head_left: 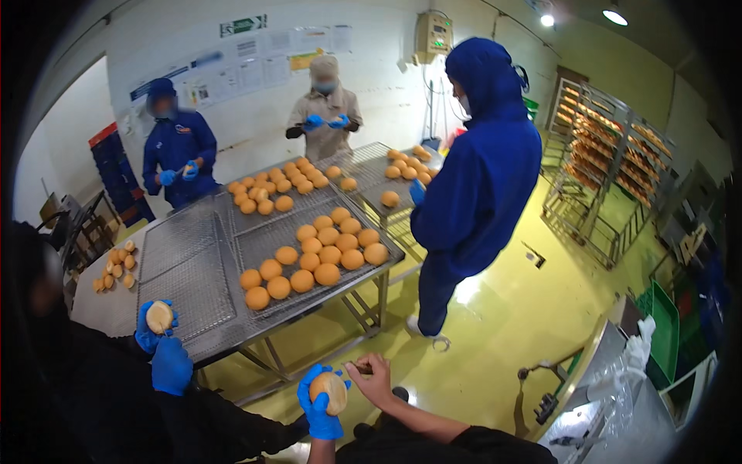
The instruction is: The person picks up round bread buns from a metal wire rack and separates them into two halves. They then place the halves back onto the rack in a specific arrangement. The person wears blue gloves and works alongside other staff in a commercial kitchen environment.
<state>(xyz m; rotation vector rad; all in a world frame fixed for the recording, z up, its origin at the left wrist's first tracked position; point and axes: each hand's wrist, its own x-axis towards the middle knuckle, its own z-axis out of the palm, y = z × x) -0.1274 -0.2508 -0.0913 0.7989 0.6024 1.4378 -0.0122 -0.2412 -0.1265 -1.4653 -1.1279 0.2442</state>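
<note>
My left hand (318, 411), in a blue glove, is closed around a round bun (331, 392) and holds it up at the lower middle. The bun is golden brown at its edge, with a paler face showing. Just right of it, my bare right hand (374, 380) has its fingers pinched together near the bun's upper edge. A small dark, thin thing shows at those fingertips, too small to make out. Beyond my hands stands a metal table (363, 280) with wire-mesh trays (182, 267) on it. Rows of golden buns (327, 274) rest on the nearer right tray.
Close at left, a person in black holds another bun (160, 317) in blue gloves. Three more people stand around the table, one in blue (483, 166) at its right. Bun-filled racks (595, 147) stand far right. A green crate (663, 332) and metal counter (610, 371) are at lower right.
</note>
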